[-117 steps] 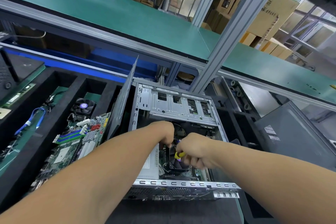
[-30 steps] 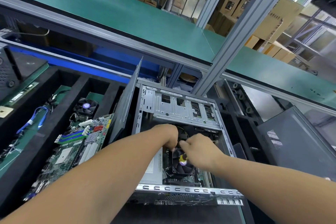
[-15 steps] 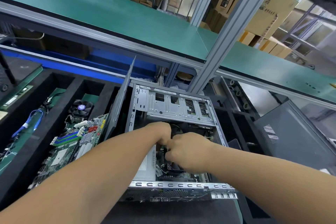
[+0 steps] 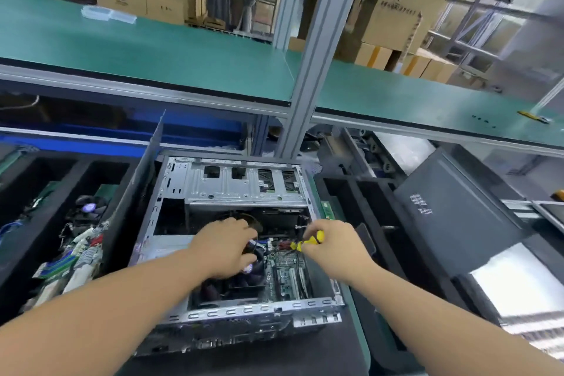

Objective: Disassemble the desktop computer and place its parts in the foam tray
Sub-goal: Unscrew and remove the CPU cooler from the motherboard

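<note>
The open desktop case (image 4: 238,189) lies on its side in the middle, its motherboard (image 4: 287,272) exposed. My left hand (image 4: 224,246) rests curled on the black CPU cooler fan (image 4: 244,279) inside the case. My right hand (image 4: 331,246) grips a yellow-handled screwdriver (image 4: 308,242), whose tip points left over the motherboard. A black foam tray (image 4: 39,241) on the left holds another motherboard (image 4: 70,262) and a fan (image 4: 90,207).
A detached case side panel (image 4: 137,201) leans upright between tray and case. A second foam tray (image 4: 363,207) and a dark case panel (image 4: 457,217) are on the right. An aluminium post (image 4: 308,70) and a green shelf (image 4: 183,52) overhang the far side.
My right hand has pulled away from the left, to the right, and the yellow screwdriver now shows in it. My left hand stays on the cooler fan.
</note>
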